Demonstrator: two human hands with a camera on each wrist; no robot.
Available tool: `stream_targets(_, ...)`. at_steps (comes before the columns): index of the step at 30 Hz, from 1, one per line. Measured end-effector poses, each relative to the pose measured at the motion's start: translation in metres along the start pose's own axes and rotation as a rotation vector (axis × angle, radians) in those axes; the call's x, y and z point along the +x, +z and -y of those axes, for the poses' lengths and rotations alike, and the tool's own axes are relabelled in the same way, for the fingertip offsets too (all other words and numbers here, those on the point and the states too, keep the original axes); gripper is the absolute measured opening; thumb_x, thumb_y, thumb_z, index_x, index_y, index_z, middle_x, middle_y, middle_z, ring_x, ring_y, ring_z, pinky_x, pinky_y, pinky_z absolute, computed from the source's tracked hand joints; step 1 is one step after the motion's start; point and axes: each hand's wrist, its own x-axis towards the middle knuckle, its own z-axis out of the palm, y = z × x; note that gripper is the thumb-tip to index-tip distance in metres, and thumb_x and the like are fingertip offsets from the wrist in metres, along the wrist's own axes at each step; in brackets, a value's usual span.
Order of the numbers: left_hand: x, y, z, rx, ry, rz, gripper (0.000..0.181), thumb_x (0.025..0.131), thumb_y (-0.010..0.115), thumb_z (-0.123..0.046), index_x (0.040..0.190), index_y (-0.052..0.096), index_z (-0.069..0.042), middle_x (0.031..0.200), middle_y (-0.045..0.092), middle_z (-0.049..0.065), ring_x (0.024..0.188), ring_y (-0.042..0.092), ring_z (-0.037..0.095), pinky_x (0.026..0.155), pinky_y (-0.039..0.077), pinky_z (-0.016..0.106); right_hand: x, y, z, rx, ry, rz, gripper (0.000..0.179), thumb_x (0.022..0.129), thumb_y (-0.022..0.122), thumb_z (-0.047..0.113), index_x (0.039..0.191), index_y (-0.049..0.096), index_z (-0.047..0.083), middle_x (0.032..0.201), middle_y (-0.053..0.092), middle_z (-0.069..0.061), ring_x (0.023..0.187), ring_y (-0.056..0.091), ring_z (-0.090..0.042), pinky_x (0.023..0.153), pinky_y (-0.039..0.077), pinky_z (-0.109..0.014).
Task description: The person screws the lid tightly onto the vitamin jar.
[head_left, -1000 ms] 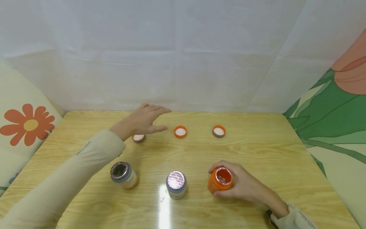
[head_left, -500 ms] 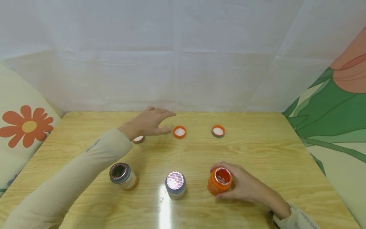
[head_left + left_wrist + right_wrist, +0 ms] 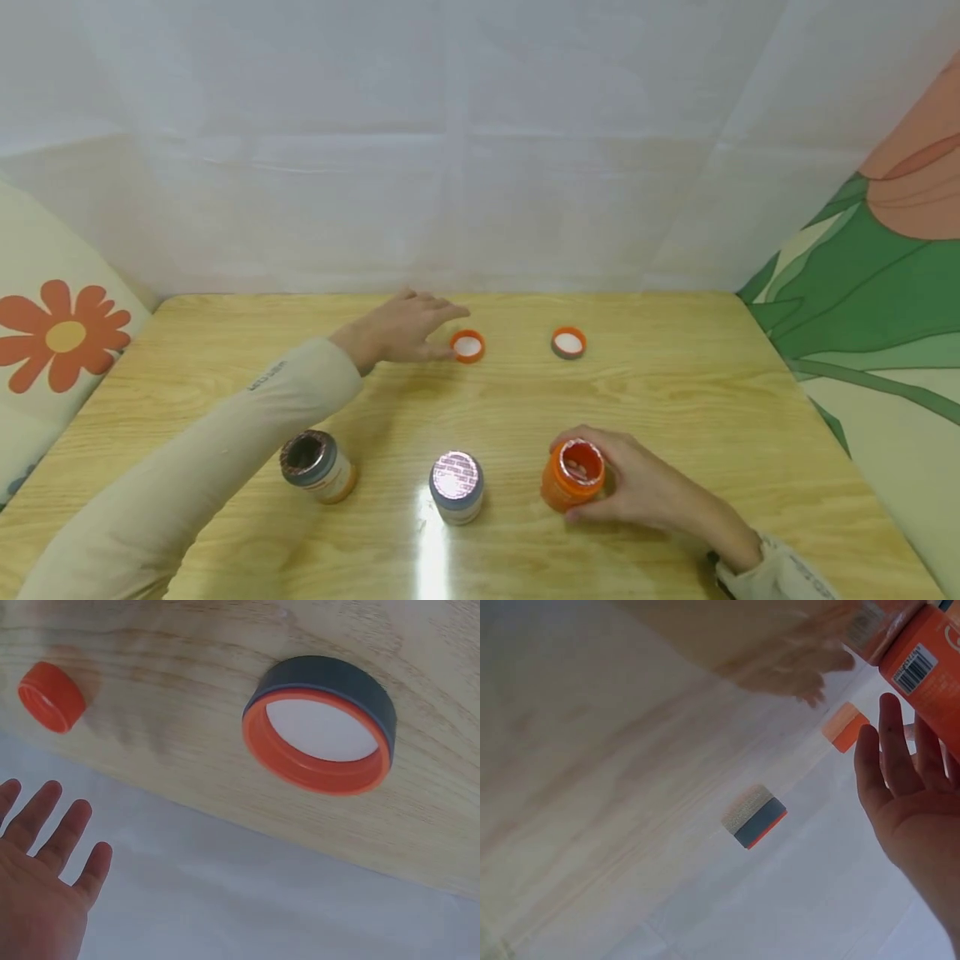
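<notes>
My left hand hovers low at the back of the table, fingers spread and holding nothing. Its thumb is close to the upturned orange lid; whether they touch I cannot tell. In the left wrist view a grey lid with an orange inside lies in the foreground; the left wrist mostly hides it in the head view. My right hand grips an orange jar standing at the front right. Small pale pieces show inside its uncapped mouth, which has torn foil round the rim.
Left of the orange jar stands a grey-topped jar with its foil seal whole. A similar jar, its foil opened, stands beside my left sleeve. Another upturned grey-and-orange lid lies at the back right. A white cloth hangs behind the table.
My left hand has moved right and slightly down toward the orange lid, now covering most of the left lid. The right hand keeps its grip on the orange jar in nearly the same place.
</notes>
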Motion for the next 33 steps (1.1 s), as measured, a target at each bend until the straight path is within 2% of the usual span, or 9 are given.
stream_targets(9,-0.002,0.011,0.001,0.016,-0.022,0.064,0.066,0.093,0.064,-0.046,0.147,0.046,-0.013,0.146,0.053,0.014,0.135,0.048,0.037,0.112,0.035,0.058,0.001,0.004,0.003,-0.028,-0.05,-0.019,0.06,0.072,0.089,0.032,0.122,0.06,0.016,0.112,0.068,0.016,0.104,0.063,-0.003,0.095,0.053,-0.029)
stream_targets(15,-0.003,0.012,0.003,0.022,-0.039,0.099,0.07,0.093,0.063,-0.049,0.149,0.044,-0.012,0.148,0.05,0.014,0.137,0.046,0.037,0.113,0.033,0.061,0.001,0.005,0.006,-0.057,-0.059,-0.03,0.059,0.072,0.089,0.032,0.121,0.061,0.017,0.111,0.067,0.017,0.104,0.063,-0.003,0.095,0.053,-0.03)
stream_targets(25,-0.001,0.016,0.001,0.025,-0.049,0.118,0.071,0.092,0.063,-0.051,0.147,0.045,-0.01,0.144,0.053,0.016,0.131,0.05,0.038,0.108,0.04,0.058,0.0,0.005,0.01,-0.045,-0.04,-0.017,0.059,0.072,0.089,0.032,0.121,0.061,0.018,0.11,0.067,0.018,0.104,0.063,-0.003,0.096,0.052,-0.03)
stream_targets(33,-0.003,0.017,-0.003,0.045,-0.042,0.084,0.062,0.093,0.065,-0.046,0.142,0.05,-0.01,0.138,0.057,0.015,0.126,0.053,0.036,0.103,0.043,0.057,0.001,0.006,0.014,-0.082,-0.051,-0.032,0.058,0.071,0.089,0.031,0.121,0.061,0.019,0.109,0.067,0.019,0.103,0.063,-0.002,0.094,0.053,-0.03)
